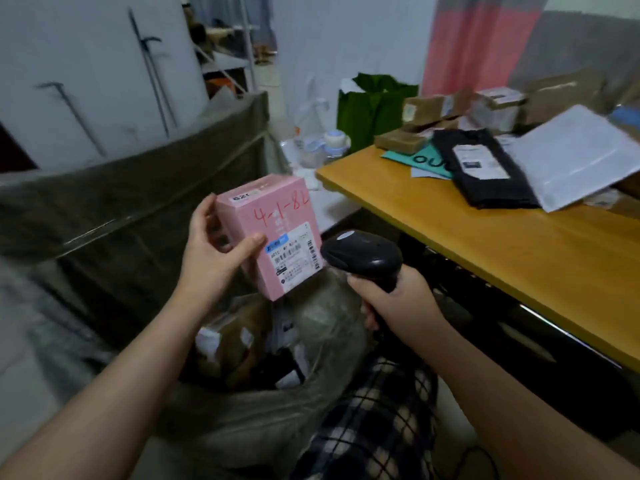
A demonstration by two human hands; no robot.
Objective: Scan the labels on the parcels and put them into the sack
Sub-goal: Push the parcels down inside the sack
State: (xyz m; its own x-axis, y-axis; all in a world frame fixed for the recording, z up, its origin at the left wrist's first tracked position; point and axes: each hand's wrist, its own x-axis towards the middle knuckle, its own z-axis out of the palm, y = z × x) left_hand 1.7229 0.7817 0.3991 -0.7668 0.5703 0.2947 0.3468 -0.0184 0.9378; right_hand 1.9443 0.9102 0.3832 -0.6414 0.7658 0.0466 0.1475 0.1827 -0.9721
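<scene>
While the thumb of the left hand (211, 251) presses on the front of the pink carton parcel (277, 216) and its fingers (206, 211) curl round the far side edge, clamping it, the parcel is tilted so that its white shipping label (294, 254) faces upward toward the scanner. The right hand (398, 303) has its fingers wrapped tight round the grip of the black handheld barcode scanner (363, 256), whose head sits just beside the label's right edge, apparently lined up to read it. The parcel hangs in the air directly above the open mouth of the grey sack (329, 317), where other packets lie, so a short drop should finish the step. Near the far left corner of the wooden table (467, 244), a black mailer bag (485, 174), a white mailer (581, 154) and brown cartons (424, 110) wait.
</scene>
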